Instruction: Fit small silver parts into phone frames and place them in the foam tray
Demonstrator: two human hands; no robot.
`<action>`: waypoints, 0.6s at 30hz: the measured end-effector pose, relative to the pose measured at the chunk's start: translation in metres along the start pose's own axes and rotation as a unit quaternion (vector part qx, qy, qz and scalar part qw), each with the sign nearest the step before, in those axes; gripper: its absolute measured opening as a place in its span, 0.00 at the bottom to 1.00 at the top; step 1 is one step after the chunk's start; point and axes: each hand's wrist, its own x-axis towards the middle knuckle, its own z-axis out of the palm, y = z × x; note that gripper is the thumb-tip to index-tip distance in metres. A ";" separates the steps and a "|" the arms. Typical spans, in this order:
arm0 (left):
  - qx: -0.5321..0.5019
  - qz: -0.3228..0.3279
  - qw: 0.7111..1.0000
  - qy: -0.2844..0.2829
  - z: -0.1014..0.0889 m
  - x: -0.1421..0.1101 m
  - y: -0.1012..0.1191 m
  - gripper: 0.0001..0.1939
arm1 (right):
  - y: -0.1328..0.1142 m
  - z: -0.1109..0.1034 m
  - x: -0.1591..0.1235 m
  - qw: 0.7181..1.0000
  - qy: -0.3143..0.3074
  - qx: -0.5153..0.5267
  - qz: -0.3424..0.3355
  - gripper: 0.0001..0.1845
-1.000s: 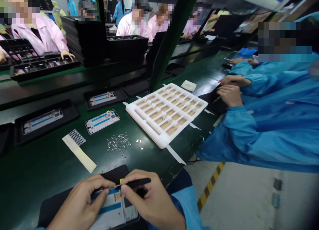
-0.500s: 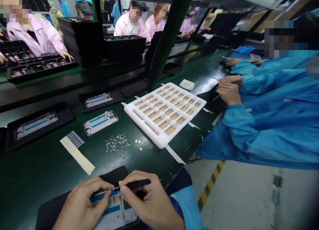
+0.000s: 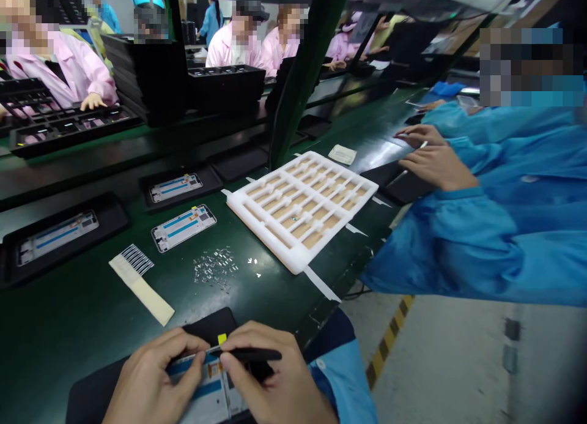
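My left hand [image 3: 153, 381] and my right hand [image 3: 275, 381] work close together over a phone frame [image 3: 213, 393] with blue strips, lying in a black tray [image 3: 206, 326] at the table's near edge. The right hand pinches black tweezers [image 3: 250, 353], their tip pointing left at the frame's top edge near a small yellow tab [image 3: 222, 338]. The left hand's thumb and forefinger are pinched against the frame next to the tweezer tip. Whether a small part sits between them I cannot tell.
A pile of tiny metal parts [image 3: 215, 266] lies ahead, beside a label strip [image 3: 140, 280], a loose phone frame [image 3: 183, 227] and a white foam tray [image 3: 302, 207]. Black trays with frames [image 3: 55, 237] ride the belt. A blue-sleeved co-worker [image 3: 481, 222] sits right.
My hands stayed on the frame with small shifts; the tweezers levelled out slightly. The trays on the belt drifted left. The co-worker's hands moved apart on the right.
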 end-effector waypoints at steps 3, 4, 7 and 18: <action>0.007 0.016 1.000 -0.002 -0.001 0.000 -0.001 0.14 | 0.002 -0.001 -0.002 1.000 -0.015 0.007 -0.010 0.08; 0.012 0.022 1.000 -0.001 -0.001 0.000 -0.001 0.15 | 0.003 -0.001 -0.002 1.000 -0.025 0.009 -0.014 0.08; 0.043 0.045 0.998 -0.007 -0.004 0.000 0.000 0.15 | 0.006 -0.003 -0.004 0.998 -0.057 -0.008 -0.040 0.09; 0.271 0.332 0.893 0.135 -0.022 -0.003 0.010 0.22 | 0.011 0.007 -0.009 1.000 -0.010 0.000 -0.011 0.09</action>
